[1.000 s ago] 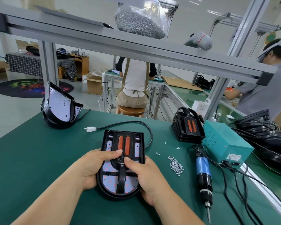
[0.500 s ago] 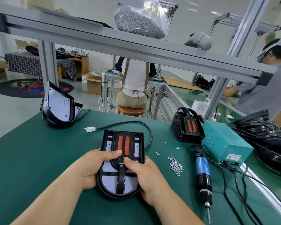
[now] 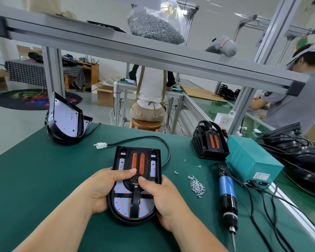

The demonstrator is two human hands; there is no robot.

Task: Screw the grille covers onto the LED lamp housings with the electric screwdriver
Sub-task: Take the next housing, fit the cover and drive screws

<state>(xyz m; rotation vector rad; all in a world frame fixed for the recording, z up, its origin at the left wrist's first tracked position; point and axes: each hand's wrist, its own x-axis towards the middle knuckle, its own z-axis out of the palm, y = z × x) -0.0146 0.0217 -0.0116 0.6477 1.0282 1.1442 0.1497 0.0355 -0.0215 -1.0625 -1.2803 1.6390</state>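
My left hand point(image 3: 105, 186): curled round the left edge of the lamp housing point(image 3: 120, 203), with the thumb laid flat across the lower part of the grille cover point(image 3: 137, 155).
My right hand point(image 3: 165, 197): curled round the housing's right edge, with the thumb tip on the cover just below my left thumb; the two thumbs nearly meet.
Lamp housing: lies flat on the green table point(image 3: 35, 179) straight in front of me, rounded end toward me and square end away, its board dotted with small red points.
Grille cover: black, with two orange bars, sitting inside the housing on top of the board; its narrow stem runs down the middle toward the rounded end.
Cable point(image 3: 153, 137): black, loops out from the housing's far right corner and ends in a white connector point(image 3: 100, 145) lying on the table to the left.
Loose screws point(image 3: 196, 185): a small heap just right of my right hand, with a few strays beyond it.
Electric screwdriver point(image 3: 226, 197): lies on the table right of the screws, bit pointing toward me, with no hand on it.
Teal power box point(image 3: 249, 160): beyond the screwdriver, with cords trailing from it.
Spare grille covers point(image 3: 210, 142): stacked leaning beside the box's left side.
Other housings point(image 3: 65, 122): at the table's far left corner, one tipped up.
Bag of screws point(image 3: 153, 28): on the shelf rail above.
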